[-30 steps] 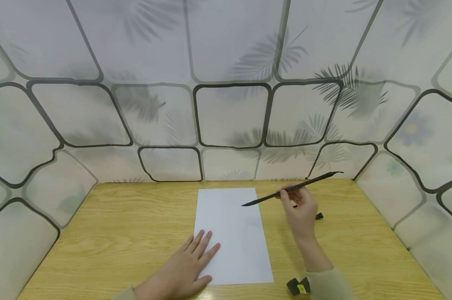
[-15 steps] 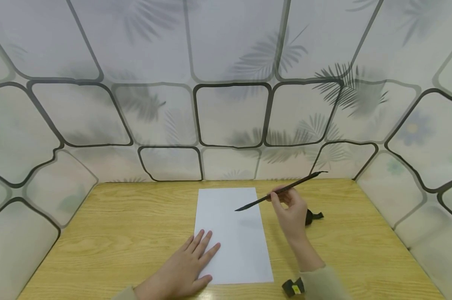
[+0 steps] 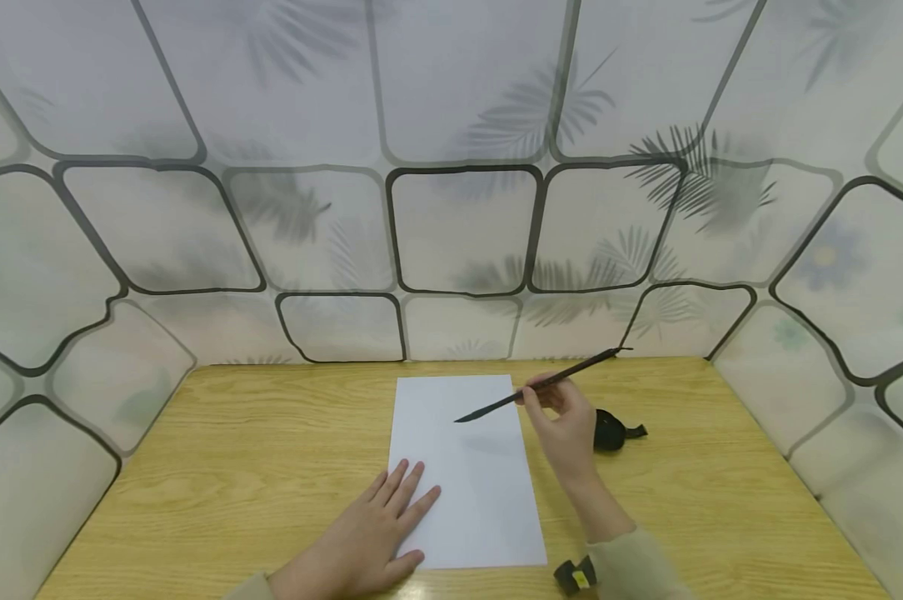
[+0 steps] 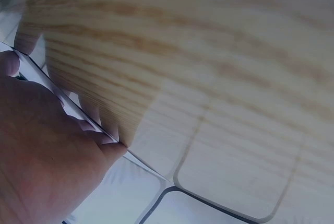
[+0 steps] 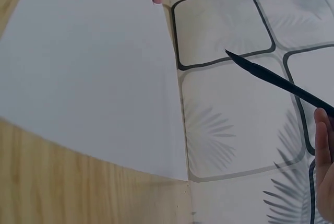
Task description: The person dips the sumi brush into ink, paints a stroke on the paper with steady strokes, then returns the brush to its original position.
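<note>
A white sheet of paper (image 3: 470,475) lies on the wooden table, bare of marks in the head view. On its lower left edge rests my left hand (image 3: 369,529), fingers straight and spread. My right hand (image 3: 564,425) pinches a dark writing brush (image 3: 522,395) by its shaft above the paper's right edge. The dark, pointed tip is over the upper part of the sheet, raised off it, and the handle slants up to the right. In the right wrist view the pointed end of the brush (image 5: 266,73) shows clear of the paper.
Right of my right hand sits a round black object (image 3: 611,432) with a short tab. A black strap-like piece with a yellow label (image 3: 575,575) is beside my right sleeve. Pale patterned walls (image 3: 459,225) stand along the back and sides of the wooden table (image 3: 271,450).
My right hand has moved left with the brush, bringing its tip further over the paper. More of the round black object shows. My left hand stays in place.
</note>
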### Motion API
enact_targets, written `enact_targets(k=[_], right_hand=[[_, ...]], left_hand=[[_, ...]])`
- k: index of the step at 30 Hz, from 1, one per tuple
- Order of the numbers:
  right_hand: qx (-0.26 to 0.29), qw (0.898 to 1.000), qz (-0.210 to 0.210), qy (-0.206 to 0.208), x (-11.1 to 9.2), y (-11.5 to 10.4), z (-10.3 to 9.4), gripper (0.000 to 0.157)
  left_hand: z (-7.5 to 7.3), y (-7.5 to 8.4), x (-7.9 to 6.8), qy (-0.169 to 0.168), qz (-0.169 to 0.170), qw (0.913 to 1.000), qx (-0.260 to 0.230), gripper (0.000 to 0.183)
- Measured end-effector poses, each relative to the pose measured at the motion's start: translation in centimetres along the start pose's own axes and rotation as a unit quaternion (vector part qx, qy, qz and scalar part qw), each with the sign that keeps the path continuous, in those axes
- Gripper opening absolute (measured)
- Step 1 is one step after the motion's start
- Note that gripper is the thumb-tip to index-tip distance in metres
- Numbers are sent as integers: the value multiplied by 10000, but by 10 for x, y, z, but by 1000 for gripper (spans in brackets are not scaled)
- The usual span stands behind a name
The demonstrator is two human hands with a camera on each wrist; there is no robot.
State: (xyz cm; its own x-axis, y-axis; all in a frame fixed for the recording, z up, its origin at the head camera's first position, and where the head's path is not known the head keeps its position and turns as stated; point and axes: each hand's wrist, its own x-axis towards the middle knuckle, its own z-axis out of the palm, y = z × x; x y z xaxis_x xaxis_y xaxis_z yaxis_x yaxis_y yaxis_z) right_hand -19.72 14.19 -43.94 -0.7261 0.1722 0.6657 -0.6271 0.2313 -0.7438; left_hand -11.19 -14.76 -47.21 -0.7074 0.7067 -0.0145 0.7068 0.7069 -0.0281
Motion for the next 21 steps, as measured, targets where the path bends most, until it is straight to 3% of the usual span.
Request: enact_targets(k=[21], right_hand=[[-184,9989,215,-381,-10,1,21,10]], left_hand=[[7,-2,2,68,13,9999,-146,73]])
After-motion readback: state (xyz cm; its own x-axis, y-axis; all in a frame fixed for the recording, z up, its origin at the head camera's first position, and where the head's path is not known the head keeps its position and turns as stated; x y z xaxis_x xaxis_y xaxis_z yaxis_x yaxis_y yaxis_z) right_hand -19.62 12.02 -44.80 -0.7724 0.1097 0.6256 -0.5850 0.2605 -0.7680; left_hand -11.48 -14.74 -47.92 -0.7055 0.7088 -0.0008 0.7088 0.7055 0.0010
